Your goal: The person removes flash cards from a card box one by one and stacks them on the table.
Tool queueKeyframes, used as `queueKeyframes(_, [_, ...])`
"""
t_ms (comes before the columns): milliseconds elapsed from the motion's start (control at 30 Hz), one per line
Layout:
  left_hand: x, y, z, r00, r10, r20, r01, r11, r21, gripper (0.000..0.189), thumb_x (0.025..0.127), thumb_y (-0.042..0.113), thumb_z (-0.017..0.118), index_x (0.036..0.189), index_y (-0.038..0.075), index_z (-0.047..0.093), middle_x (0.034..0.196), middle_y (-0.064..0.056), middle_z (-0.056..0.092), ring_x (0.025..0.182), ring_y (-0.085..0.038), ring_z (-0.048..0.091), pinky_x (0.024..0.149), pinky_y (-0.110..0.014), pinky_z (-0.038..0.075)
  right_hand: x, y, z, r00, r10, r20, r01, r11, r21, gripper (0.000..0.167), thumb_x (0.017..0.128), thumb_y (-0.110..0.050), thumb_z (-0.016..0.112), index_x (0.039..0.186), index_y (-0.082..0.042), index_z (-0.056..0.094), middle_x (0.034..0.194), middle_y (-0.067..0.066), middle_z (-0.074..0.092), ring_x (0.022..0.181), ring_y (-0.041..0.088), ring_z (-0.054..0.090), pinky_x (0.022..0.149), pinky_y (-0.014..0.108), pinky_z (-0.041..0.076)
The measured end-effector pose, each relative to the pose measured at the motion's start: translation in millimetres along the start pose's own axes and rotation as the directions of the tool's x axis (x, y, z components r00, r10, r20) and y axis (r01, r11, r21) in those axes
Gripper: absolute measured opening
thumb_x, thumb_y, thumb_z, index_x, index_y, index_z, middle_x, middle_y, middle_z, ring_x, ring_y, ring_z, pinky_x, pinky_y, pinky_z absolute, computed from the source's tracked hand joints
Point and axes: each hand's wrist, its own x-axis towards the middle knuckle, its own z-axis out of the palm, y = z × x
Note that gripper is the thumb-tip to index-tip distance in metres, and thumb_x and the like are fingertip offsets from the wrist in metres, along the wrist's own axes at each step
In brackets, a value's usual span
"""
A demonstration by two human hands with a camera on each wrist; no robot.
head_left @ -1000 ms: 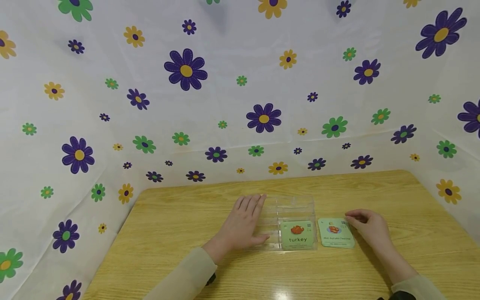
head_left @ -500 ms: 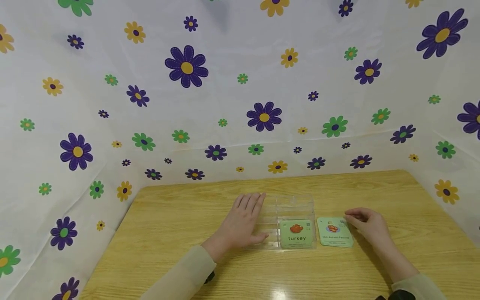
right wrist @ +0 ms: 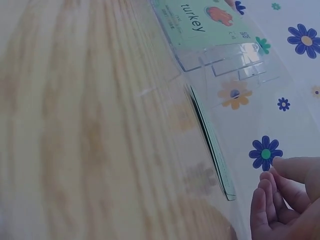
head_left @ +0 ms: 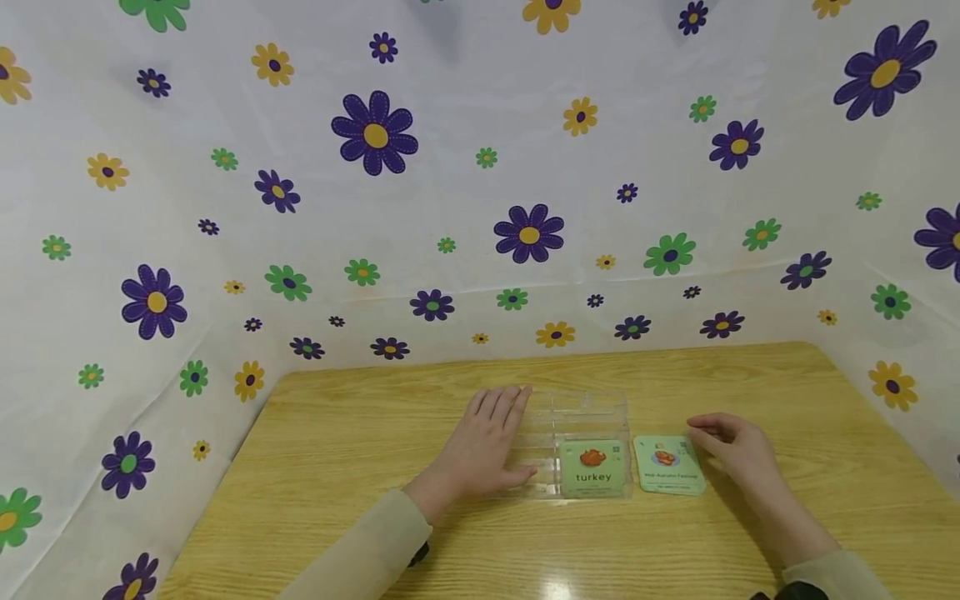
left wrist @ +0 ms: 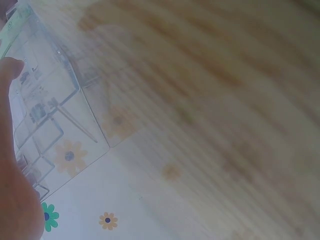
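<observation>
A clear plastic organizer box [head_left: 588, 410] with compartments lies on the table, and a green card printed "turkey" [head_left: 592, 469] sits in its near right compartment. My left hand [head_left: 483, 442] rests across the box's left side, fingers straight and thumb spread; it hides that part. To the right of the box lies a small stack of green cards [head_left: 670, 463], the top one showing a dish of food. My right hand [head_left: 738, 454] is beside the stack's upper right corner, fingers loosely curled. In the right wrist view its fingers hold nothing, and the stack [right wrist: 212, 145] lies flat.
The wooden table [head_left: 360, 433] stretches around the box on all sides. A white sheet [head_left: 450, 208] with purple, green and yellow flowers hangs behind the table and along both sides.
The head view has tilted slightly. Both hands, the box and the cards stay in place.
</observation>
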Motion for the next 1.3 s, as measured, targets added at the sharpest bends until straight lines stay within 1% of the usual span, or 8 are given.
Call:
queueKeyframes(333, [-0.9, -0.9, -1.5, 1.000, 0.001, -0.008, -0.001, 1.000, 0.004, 0.112, 0.092, 0.076, 0.060, 0.168, 0.005, 0.018, 0.163, -0.011, 0.040, 0.147, -0.028, 0.042, 0.127, -0.048, 0.033, 1.6, -10, 0, 0.996, 0.049, 0.073, -0.057, 0.993, 0.107, 0.040, 0.106, -0.015, 0.064, 0.134, 0.013, 0.062, 0.106, -0.005, 0.071, 0.089, -0.007, 0.058, 0.079, 0.015, 0.052])
queueKeyframes(467, [-0.9, -1.5, -0.3, 1.000, 0.001, -0.013, -0.001, 1.000, 0.003, 0.113, 0.092, 0.076, 0.060, 0.168, 0.004, 0.018, 0.163, -0.011, 0.040, 0.146, -0.028, 0.042, 0.127, -0.048, 0.033, 1.5, -13, 1, 0.995, 0.063, 0.071, -0.072, 0.987, 0.141, 0.041, 0.106, -0.015, 0.064, 0.136, 0.013, 0.061, 0.105, -0.008, 0.070, 0.089, -0.008, 0.059, 0.080, 0.015, 0.055])
queueKeyframes(633, [-0.9, -2.4, 1.1, 1.000, 0.006, -0.029, -0.005, 1.000, 0.012, 0.113, 0.091, 0.075, 0.061, 0.168, 0.004, 0.019, 0.161, -0.011, 0.042, 0.145, -0.028, 0.043, 0.126, -0.048, 0.034, 1.5, -16, 3, 0.997, 0.055, 0.057, -0.063, 0.986, 0.156, 0.041, 0.106, -0.016, 0.065, 0.135, 0.013, 0.061, 0.101, -0.015, 0.070, 0.087, -0.011, 0.059, 0.080, 0.013, 0.055])
queueKeyframes(800, [-1.2, -2.8, 0.1, 0.999, 0.010, -0.043, -0.009, 1.000, 0.021, 0.112, 0.090, 0.075, 0.062, 0.167, 0.004, 0.023, 0.159, -0.011, 0.044, 0.143, -0.027, 0.044, 0.124, -0.047, 0.036, -3.6, -19, 4, 0.996, 0.052, 0.076, -0.071, 0.960, 0.272, 0.040, 0.106, -0.018, 0.065, 0.136, 0.009, 0.063, 0.099, -0.023, 0.068, 0.093, -0.009, 0.063, 0.086, 0.014, 0.057])
queueKeyframes(867, [-1.2, -2.9, -0.1, 0.999, 0.011, -0.038, -0.010, 1.000, 0.022, 0.113, 0.090, 0.075, 0.062, 0.167, 0.003, 0.023, 0.159, -0.011, 0.044, 0.143, -0.027, 0.044, 0.124, -0.047, 0.036, -6.1, -21, 4, 0.995, 0.045, 0.084, -0.069, 0.948, 0.311, 0.037, 0.107, -0.019, 0.065, 0.135, 0.005, 0.064, 0.100, -0.023, 0.068, 0.096, -0.007, 0.065, 0.088, 0.014, 0.057])
queueKeyframes(967, [-1.1, -2.8, 0.4, 0.999, 0.013, -0.031, -0.012, 1.000, 0.026, 0.113, 0.090, 0.076, 0.062, 0.167, 0.004, 0.022, 0.160, -0.011, 0.043, 0.144, -0.027, 0.044, 0.124, -0.047, 0.036, -9.2, -25, 4, 0.995, 0.041, 0.091, -0.070, 0.939, 0.336, 0.033, 0.106, -0.021, 0.067, 0.131, 0.001, 0.068, 0.102, -0.023, 0.070, 0.098, -0.004, 0.067, 0.089, 0.015, 0.057])
queueKeyframes(1167, [-0.5, -1.7, 1.3, 1.000, 0.012, -0.027, -0.011, 1.000, 0.026, 0.113, 0.091, 0.077, 0.060, 0.168, 0.004, 0.021, 0.161, -0.011, 0.043, 0.144, -0.027, 0.044, 0.125, -0.047, 0.035, -13.0, -31, 4, 0.994, 0.038, 0.106, -0.073, 0.935, 0.348, 0.030, 0.105, -0.020, 0.068, 0.128, 0.000, 0.070, 0.100, -0.021, 0.070, 0.097, -0.003, 0.068, 0.089, 0.015, 0.057])
queueKeyframes(1300, [0.0, -1.2, 1.7, 1.000, 0.010, -0.025, -0.009, 1.000, 0.029, 0.113, 0.091, 0.077, 0.060, 0.168, 0.004, 0.020, 0.162, -0.011, 0.042, 0.145, -0.027, 0.043, 0.125, -0.047, 0.035, -13.8, -34, 6, 0.992, 0.040, 0.121, -0.081, 0.934, 0.349, 0.026, 0.105, -0.019, 0.068, 0.126, -0.004, 0.072, 0.099, -0.021, 0.070, 0.096, -0.002, 0.067, 0.088, 0.015, 0.057])
